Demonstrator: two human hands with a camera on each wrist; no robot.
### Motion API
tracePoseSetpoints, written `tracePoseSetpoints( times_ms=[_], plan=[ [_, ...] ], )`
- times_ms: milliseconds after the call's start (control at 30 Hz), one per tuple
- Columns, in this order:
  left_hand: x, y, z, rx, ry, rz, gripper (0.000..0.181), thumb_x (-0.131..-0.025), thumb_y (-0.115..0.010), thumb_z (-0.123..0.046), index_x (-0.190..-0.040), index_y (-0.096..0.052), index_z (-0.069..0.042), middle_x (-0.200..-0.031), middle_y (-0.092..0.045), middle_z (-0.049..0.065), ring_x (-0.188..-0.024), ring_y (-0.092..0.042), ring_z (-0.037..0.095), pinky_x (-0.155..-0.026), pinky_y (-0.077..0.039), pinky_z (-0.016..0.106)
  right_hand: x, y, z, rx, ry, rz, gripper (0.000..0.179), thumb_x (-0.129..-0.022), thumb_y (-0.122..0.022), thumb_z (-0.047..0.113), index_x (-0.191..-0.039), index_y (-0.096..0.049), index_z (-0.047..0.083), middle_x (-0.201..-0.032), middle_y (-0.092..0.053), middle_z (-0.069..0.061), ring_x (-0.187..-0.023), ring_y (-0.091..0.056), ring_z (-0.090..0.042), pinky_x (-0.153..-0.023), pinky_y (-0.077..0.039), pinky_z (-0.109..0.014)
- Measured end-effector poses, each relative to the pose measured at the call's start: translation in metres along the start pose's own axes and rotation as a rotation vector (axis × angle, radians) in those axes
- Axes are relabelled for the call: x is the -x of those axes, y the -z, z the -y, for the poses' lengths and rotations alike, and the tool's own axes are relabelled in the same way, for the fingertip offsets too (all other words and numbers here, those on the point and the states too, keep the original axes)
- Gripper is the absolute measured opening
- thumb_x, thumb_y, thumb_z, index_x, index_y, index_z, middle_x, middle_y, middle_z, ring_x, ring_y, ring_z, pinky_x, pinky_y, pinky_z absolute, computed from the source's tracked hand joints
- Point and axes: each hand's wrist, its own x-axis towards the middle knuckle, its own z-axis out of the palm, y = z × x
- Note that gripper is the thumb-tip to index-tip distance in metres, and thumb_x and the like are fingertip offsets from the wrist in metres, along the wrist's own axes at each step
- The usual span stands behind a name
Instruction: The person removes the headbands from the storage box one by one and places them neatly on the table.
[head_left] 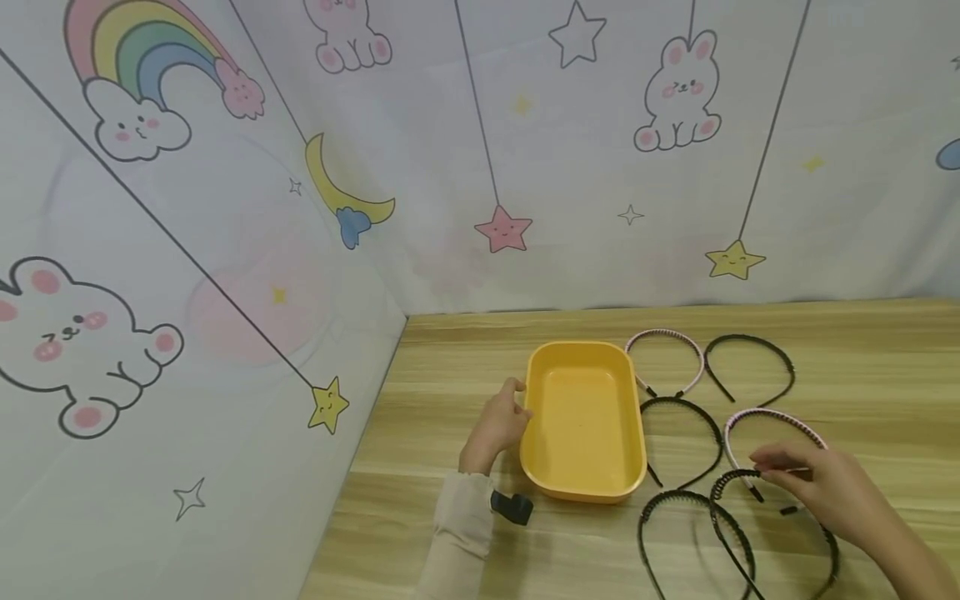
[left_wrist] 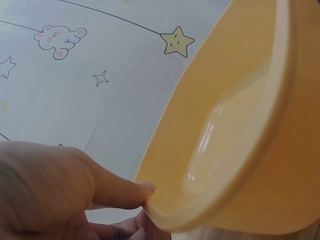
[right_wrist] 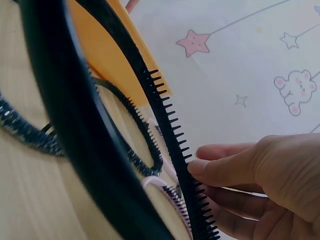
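My left hand (head_left: 498,425) pinches the left rim of a yellow plastic basin (head_left: 581,425), its thumb (left_wrist: 125,192) over the rim on the inside and the other fingers under it. Nothing lies inside the basin. With thumb and fingertips, my right hand (head_left: 832,492) pinches a black headband (right_wrist: 172,120) with comb teeth along its inner side. This headband is tilted up, its arms hanging toward the front. Just behind that hand lies a pink toothed headband (head_left: 780,412). A black headband (head_left: 686,495) is to its left, partly overlapped in the head view.
More headbands lie right of the basin: a pink one (head_left: 666,332) and a black one (head_left: 750,337) at the back, and another black one (head_left: 693,404) beside the basin. Printed white curtains (head_left: 570,167) border the wooden table (head_left: 457,346) at the back and left.
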Motion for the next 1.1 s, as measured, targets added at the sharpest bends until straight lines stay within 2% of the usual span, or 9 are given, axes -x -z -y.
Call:
tracePoseSetpoints(
  times_ms=[233, 533, 867, 1100],
  plan=[
    [0.001, 0.000, 0.000, 0.009, 0.004, -0.003, 0.042, -0.094, -0.057, -0.006, -0.133, -0.043, -0.003, -0.097, -0.066, 0.016, -0.081, -0.062, 0.022, -0.067, -0.051, 0.034, 0.016, -0.003, -0.011, 0.013, -0.007, 0.000, 0.020, -0.075, -0.075, 0.000, -0.093, -0.072, 0.009, -0.084, -0.073, -0.001, -0.072, -0.057, 0.012, -0.059, -0.050, -0.017],
    [0.001, 0.001, -0.001, -0.009, 0.006, -0.013, 0.041, -0.094, -0.058, -0.007, -0.132, -0.044, -0.004, -0.098, -0.066, 0.017, -0.080, -0.062, 0.022, -0.064, -0.050, 0.032, 0.033, -0.006, -0.022, 0.021, 0.020, -0.075, 0.022, -0.070, -0.079, -0.001, -0.088, -0.073, 0.011, -0.080, -0.071, 0.009, -0.075, -0.055, 0.015, -0.062, -0.042, -0.003],
    [0.001, 0.001, -0.001, -0.005, 0.022, -0.004, 0.041, -0.094, -0.058, -0.008, -0.133, -0.044, -0.005, -0.100, -0.066, 0.017, -0.081, -0.062, 0.022, -0.065, -0.050, 0.033, 0.048, -0.006, -0.028, 0.053, -0.066, -0.066, 0.019, -0.072, -0.080, 0.007, -0.088, -0.073, 0.015, -0.081, -0.071, 0.011, -0.075, -0.053, 0.017, -0.062, -0.039, -0.002],
    [0.000, 0.001, 0.000, -0.007, 0.022, -0.007, 0.042, -0.094, -0.059, -0.008, -0.133, -0.044, -0.006, -0.101, -0.066, 0.017, -0.083, -0.062, 0.023, -0.065, -0.051, 0.033, 0.053, -0.009, -0.032, 0.063, -0.072, -0.085, 0.024, -0.068, -0.081, 0.002, -0.086, -0.072, 0.017, -0.080, -0.070, 0.010, -0.074, -0.053, 0.017, -0.063, -0.038, 0.000]
  ],
)
